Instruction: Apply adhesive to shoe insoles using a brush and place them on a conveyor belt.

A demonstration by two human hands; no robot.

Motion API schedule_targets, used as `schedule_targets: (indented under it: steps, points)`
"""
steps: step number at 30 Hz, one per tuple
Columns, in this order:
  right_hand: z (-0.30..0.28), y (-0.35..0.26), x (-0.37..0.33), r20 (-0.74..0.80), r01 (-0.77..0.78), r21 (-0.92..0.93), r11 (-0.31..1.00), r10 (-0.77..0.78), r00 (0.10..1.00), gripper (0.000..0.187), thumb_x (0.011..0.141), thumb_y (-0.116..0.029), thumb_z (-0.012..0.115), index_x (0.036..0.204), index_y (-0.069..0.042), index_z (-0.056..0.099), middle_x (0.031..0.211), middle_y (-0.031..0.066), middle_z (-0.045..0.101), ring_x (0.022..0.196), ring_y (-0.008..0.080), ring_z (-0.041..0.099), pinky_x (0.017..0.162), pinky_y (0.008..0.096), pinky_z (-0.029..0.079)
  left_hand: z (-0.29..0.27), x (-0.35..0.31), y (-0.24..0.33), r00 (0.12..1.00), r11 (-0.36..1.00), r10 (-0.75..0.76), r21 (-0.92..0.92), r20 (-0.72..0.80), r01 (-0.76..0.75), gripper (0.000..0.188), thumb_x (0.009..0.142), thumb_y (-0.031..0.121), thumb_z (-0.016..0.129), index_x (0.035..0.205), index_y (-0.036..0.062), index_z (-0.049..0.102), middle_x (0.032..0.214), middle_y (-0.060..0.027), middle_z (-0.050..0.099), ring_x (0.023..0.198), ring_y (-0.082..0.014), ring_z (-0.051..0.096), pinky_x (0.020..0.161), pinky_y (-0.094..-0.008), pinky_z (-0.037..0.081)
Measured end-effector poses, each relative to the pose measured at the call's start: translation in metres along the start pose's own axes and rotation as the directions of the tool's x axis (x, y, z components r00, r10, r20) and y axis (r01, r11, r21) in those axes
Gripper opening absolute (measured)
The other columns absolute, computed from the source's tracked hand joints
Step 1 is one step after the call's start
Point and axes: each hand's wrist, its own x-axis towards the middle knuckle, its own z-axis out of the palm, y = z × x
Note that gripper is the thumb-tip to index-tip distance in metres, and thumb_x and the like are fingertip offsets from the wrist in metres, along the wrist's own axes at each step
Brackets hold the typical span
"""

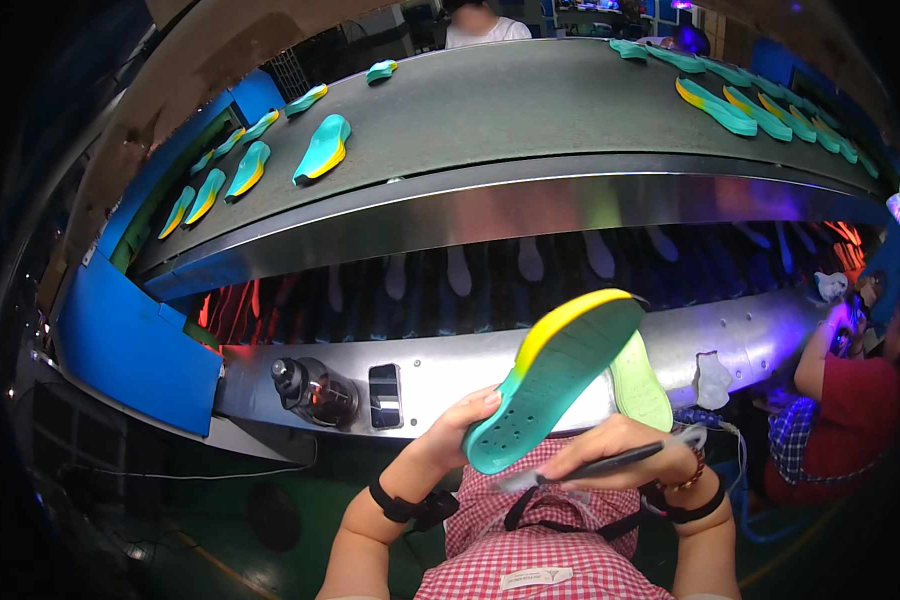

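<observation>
My left hand (458, 428) is closed on the heel end of a teal insole (560, 380) with a yellow edge, raised above my lap with its toe end pointing up and to the right. My right hand (610, 452) grips a slim black-handled tool (610, 463). Its pale tip is blurred, just below the insole's heel, so I cannot make out its kind. Behind the teal insole shows a light green insole (642, 385), partly hidden; whether it rests on the metal ledge I cannot tell.
A dark bottle (315, 392) and a phone (385, 396) stand and lie on the metal ledge (440, 370). Above, a conveyor belt (490, 110) carries several teal insoles at both sides. Crumpled white material (712, 380) lies right. A co-worker in red (840, 420) sits at far right.
</observation>
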Motion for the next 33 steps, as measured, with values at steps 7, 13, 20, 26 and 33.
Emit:
schedule_targets:
  steps: [7, 13, 20, 26, 33]
  points:
    - [0.000, 0.001, -0.001, 0.119, -0.005, -0.044, 0.999, 0.010, 0.993, 0.021, 0.076, -0.003, 0.063, 0.096, -0.001, 0.061, 0.097, 0.0122, 0.063, 0.090, 0.0223, 0.062, 0.080, 0.0301, 0.049, 0.013, 0.003, 0.014, 0.984, 0.992, -0.111, 0.070, 0.138, 0.102, 0.052, 0.085, 0.030, 0.047, 0.124, -0.0041, 0.038, 0.111, -0.0142, 0.054, 0.094, -0.0157, 0.056, 0.081, -0.0264, 0.046]
    - [-0.016, -0.001, -0.010, 0.067, 0.036, -0.011, 0.999, -0.035, 0.997, 0.022, 0.075, -0.002, 0.063, 0.097, 0.000, 0.061, 0.098, 0.0136, 0.063, 0.091, 0.0245, 0.061, 0.079, 0.0309, 0.049, 0.010, -0.007, 0.022, 0.969, 0.972, -0.231, 0.055, 0.088, 0.227, 0.057, 0.083, 0.031, 0.048, 0.127, -0.0037, 0.036, 0.114, -0.0153, 0.052, 0.099, -0.0168, 0.054, 0.083, -0.0275, 0.044]
    - [-0.025, -0.021, -0.013, 0.095, 0.022, -0.126, 0.992, -0.010, 0.995, 0.026, 0.072, -0.001, 0.064, 0.097, -0.001, 0.061, 0.097, 0.0136, 0.063, 0.091, 0.0250, 0.062, 0.081, 0.0322, 0.048, 0.002, -0.011, 0.019, 0.978, 0.968, -0.205, 0.154, 0.047, 0.196, 0.059, 0.085, 0.034, 0.046, 0.128, -0.0044, 0.035, 0.118, -0.0147, 0.050, 0.101, -0.0165, 0.052, 0.085, -0.0259, 0.042]
    - [-0.025, -0.011, -0.021, 0.094, -0.017, -0.160, 0.987, 0.032, 0.995, 0.023, 0.075, -0.001, 0.062, 0.098, 0.000, 0.060, 0.098, 0.0133, 0.063, 0.092, 0.0238, 0.061, 0.080, 0.0297, 0.049, -0.002, -0.019, 0.025, 0.992, 0.952, -0.123, 0.281, -0.010, 0.121, 0.059, 0.083, 0.035, 0.046, 0.125, -0.0052, 0.038, 0.115, -0.0155, 0.052, 0.098, -0.0191, 0.054, 0.086, -0.0286, 0.042]
    - [-0.017, 0.018, -0.031, -0.196, 0.017, -0.122, 0.992, -0.040, 0.980, 0.023, 0.071, 0.002, 0.066, 0.093, -0.001, 0.062, 0.095, 0.0143, 0.063, 0.090, 0.0239, 0.062, 0.080, 0.0293, 0.049, 0.039, -0.037, 0.045, 0.966, 0.968, 0.051, 0.250, -0.252, 0.014, 0.055, 0.081, 0.036, 0.046, 0.118, -0.0047, 0.047, 0.112, -0.0158, 0.055, 0.100, -0.0204, 0.053, 0.089, -0.0282, 0.039]
